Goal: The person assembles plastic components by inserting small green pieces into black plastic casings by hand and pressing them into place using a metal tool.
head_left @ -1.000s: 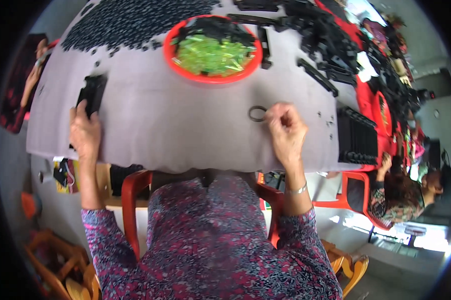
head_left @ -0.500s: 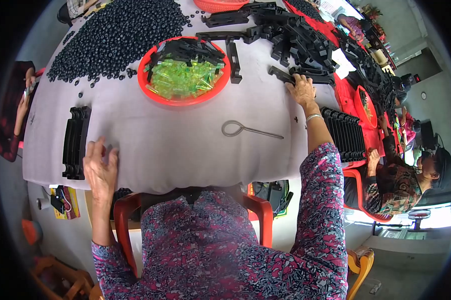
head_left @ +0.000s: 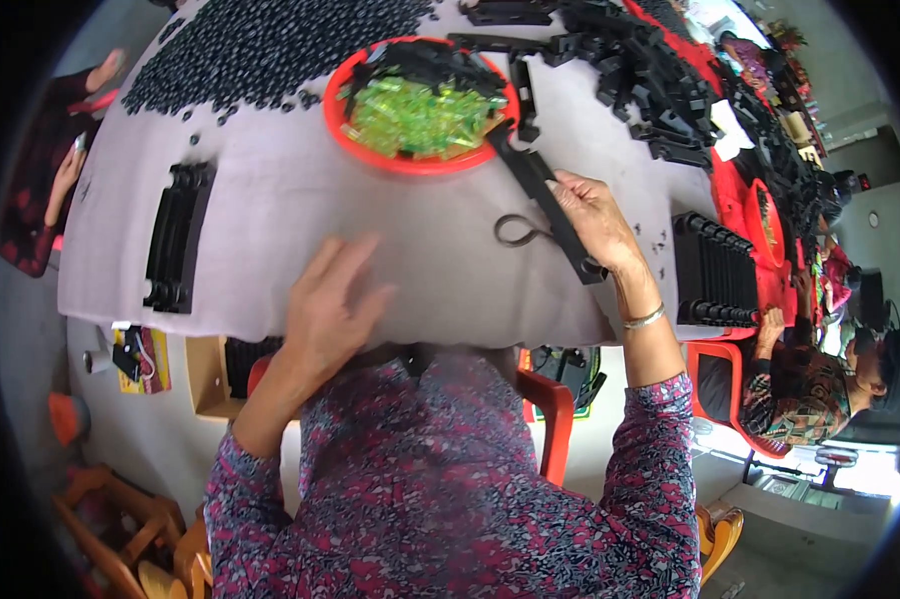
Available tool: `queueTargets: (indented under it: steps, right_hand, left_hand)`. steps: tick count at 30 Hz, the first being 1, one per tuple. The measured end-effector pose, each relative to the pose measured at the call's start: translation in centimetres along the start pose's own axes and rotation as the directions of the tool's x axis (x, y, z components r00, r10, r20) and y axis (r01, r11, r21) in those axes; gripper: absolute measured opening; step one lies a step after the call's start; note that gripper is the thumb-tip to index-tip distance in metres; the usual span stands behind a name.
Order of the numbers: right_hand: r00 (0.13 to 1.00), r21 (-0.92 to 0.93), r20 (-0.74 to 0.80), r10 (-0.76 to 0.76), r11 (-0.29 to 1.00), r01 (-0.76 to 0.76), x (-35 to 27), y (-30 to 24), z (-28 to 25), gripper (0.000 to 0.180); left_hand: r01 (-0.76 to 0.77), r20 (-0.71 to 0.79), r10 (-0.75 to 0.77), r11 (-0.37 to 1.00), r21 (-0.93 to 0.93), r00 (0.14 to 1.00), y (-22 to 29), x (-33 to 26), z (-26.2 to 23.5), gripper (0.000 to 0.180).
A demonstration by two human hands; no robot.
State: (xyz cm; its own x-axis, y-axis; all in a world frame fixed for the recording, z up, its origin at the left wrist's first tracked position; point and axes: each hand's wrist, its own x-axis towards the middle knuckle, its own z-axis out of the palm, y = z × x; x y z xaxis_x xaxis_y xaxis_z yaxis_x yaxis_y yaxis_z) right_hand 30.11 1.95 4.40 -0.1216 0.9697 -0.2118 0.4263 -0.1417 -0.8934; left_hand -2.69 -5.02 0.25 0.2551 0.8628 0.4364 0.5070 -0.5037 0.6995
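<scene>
My right hand point(head_left: 592, 218) grips a long black plastic bracket point(head_left: 552, 205), held tilted above the table with its far end near the rim of a red basin. Under it lies a wire loop tool point(head_left: 515, 231), its handle partly hidden by the bracket and hand. My left hand point(head_left: 338, 299) is over the table's near edge, fingers spread and slightly blurred, with nothing in it. The red basin point(head_left: 342, 140) holds clear green plastic tubes point(head_left: 415, 115) and black strip-like parts point(head_left: 430, 62). Left of my left hand stand a few black brackets point(head_left: 178, 240) side by side.
A heap of small black round parts point(head_left: 270, 50) covers the far left. Loose black brackets point(head_left: 649, 80) are piled far right. A row of brackets point(head_left: 714, 275) sits at the right edge beside a co-worker point(head_left: 804, 384). Another person point(head_left: 55, 180) is at the left.
My right hand has taken a black bracket from the pile side and brought it nearer. My left hand has moved right, away from the brackets at the left. The view has shifted slightly.
</scene>
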Motion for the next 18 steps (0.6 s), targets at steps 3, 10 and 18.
queueTargets:
  steps: [3, 10, 18]
  right_hand:
    - [0.980, -0.243, 0.142, -0.139, 0.955, 0.170, -0.5, -0.3, 4.8, 0.021]
    - [0.807, -0.329, 0.387, -0.446, 0.750, 0.573, 0.3, 0.6, 9.8, 0.022]
    - [0.979, -0.078, -0.042, -0.202, 0.977, 0.198, -2.7, 3.6, 5.3, 0.018]
  left_hand:
    - [-0.054, -0.047, 0.058, 0.995, 0.084, 0.997, 1.2, 1.0, 0.9, 0.065]
    - [-0.226, 0.124, 0.201, 0.944, 0.241, 0.972, -0.8, 1.4, 2.8, 0.063]
    - [-0.164, 0.132, 0.137, 0.960, 0.228, 0.982, -2.3, 0.6, 4.0, 0.041]
